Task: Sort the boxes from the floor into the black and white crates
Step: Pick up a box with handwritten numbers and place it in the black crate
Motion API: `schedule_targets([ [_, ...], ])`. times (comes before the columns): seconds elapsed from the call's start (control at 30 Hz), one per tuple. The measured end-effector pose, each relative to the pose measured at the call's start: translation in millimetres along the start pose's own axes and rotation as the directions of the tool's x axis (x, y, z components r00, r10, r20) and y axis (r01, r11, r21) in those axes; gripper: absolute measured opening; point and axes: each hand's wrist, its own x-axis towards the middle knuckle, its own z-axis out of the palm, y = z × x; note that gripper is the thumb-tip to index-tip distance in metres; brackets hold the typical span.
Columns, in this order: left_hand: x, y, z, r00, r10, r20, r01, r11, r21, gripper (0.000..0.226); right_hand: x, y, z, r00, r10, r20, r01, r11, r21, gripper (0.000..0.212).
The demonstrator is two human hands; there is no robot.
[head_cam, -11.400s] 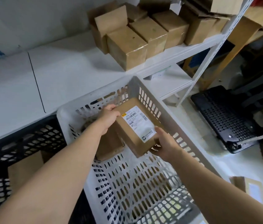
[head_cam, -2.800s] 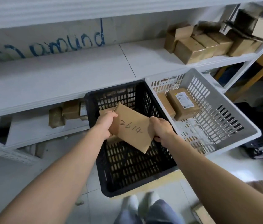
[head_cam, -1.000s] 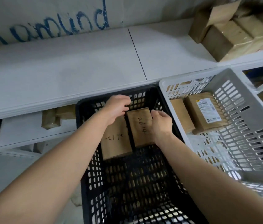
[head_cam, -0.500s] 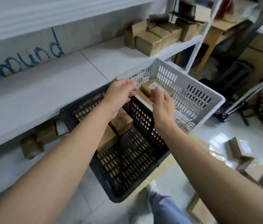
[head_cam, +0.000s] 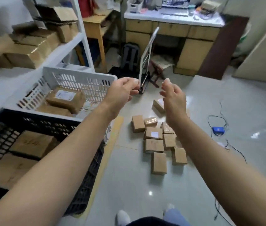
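Pale glossy floor tiles [head_cam: 129,185] fill the lower middle of the frame, with a desk [head_cam: 174,28] along the top. At the far left, white shelving [head_cam: 80,38] carries brown cartons. Below it, at the left edge, the black crate [head_cam: 86,185] holds two flat cardboard boxes lying side by side (one has handwriting, too blurred to read). Just above it, touching its far rim, the white crate [head_cam: 80,77] holds labelled boxes. In mid-frame the left hand [head_cam: 120,93] hangs empty, fingers loosely curled. To its right the right hand [head_cam: 173,98] is also empty, fingers half spread. Beneath the right hand, the remaining boxes [head_cam: 157,141] lie clustered on the floor. Further right sits a small blue device [head_cam: 218,129] with trailing cables.
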Motion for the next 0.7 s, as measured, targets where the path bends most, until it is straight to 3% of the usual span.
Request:
schedule_targets([
  [0.13,13.2,-5.2,79.6,0.993,-0.018,0.114,0.015,0.999,0.028,0.021,21.8,16.9,-77.6,0.989,0.066,-0.129,-0.072,0.996,-0.047,0.043],
  [0.3,21.7,-22.1,166.7,0.981,-0.1,0.167,0.096,0.995,0.03,0.019,48.1,37.5,-154.1,0.97,0.156,-0.188,-0.173,0.982,-0.077,0.049],
  [0.5,33.8,-48.2,230.9,0.972,-0.204,0.112,0.208,0.978,-0.022,0.019,88.5,73.8,-207.4,0.96,0.264,-0.096,-0.275,0.953,-0.124,0.042],
  [0.7,47.0,-82.2,249.5,0.955,-0.296,0.02,0.297,0.951,-0.084,0.017,114.8,103.4,-216.9,0.939,0.343,-0.007,-0.34,0.929,-0.149,0.041],
])
